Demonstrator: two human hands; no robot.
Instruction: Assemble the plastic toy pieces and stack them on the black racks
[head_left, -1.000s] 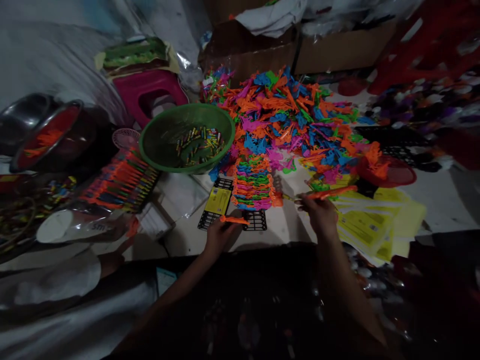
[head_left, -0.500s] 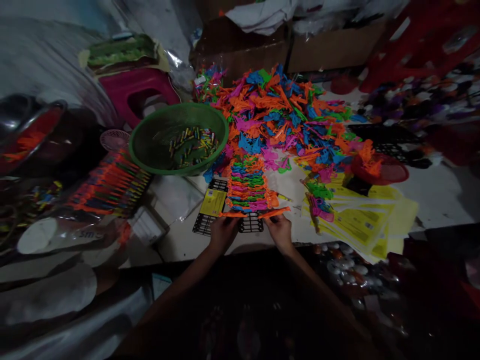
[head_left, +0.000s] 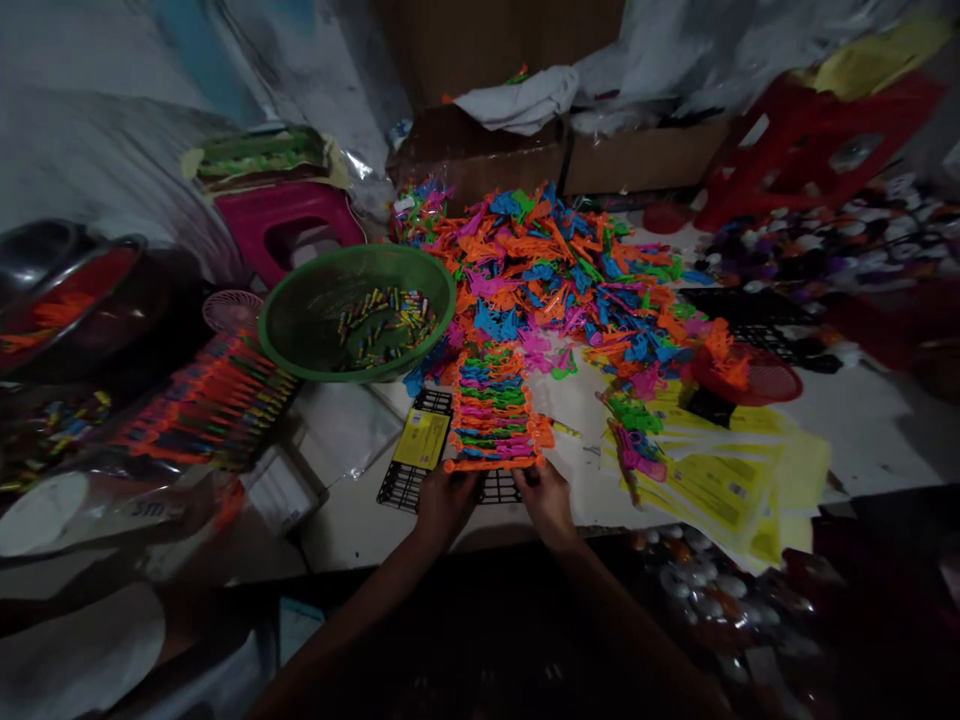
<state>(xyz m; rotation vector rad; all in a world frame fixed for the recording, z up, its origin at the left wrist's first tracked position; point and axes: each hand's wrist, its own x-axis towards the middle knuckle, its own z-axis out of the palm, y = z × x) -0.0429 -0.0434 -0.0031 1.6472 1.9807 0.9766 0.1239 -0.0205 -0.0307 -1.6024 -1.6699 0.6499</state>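
Note:
Rows of coloured plastic pieces [head_left: 493, 400] lie side by side on a black plastic grid [head_left: 499, 487]. An orange piece [head_left: 495, 463] spans the near end of the rows. My left hand [head_left: 448, 497] has its fingers closed at the left part of this piece. At its right end, my right hand [head_left: 546, 497] pinches the same piece. Left of the rows, a yellow card [head_left: 423, 437] rests on another stretch of black grid. Shadow hides parts of my fingertips.
Behind the rows spreads a large heap of coloured plastic pieces [head_left: 555, 265]. A green basin [head_left: 356, 372] with small striped tubes stands at the left. Yellow printed sheets [head_left: 712, 480] and a red basket [head_left: 776, 378] lie to the right.
Two separate orange pieces, one at each hand, now appear as one crosswise line against the rows. My hands have come slightly closer together. The view has tilted up, so everything sits lower.

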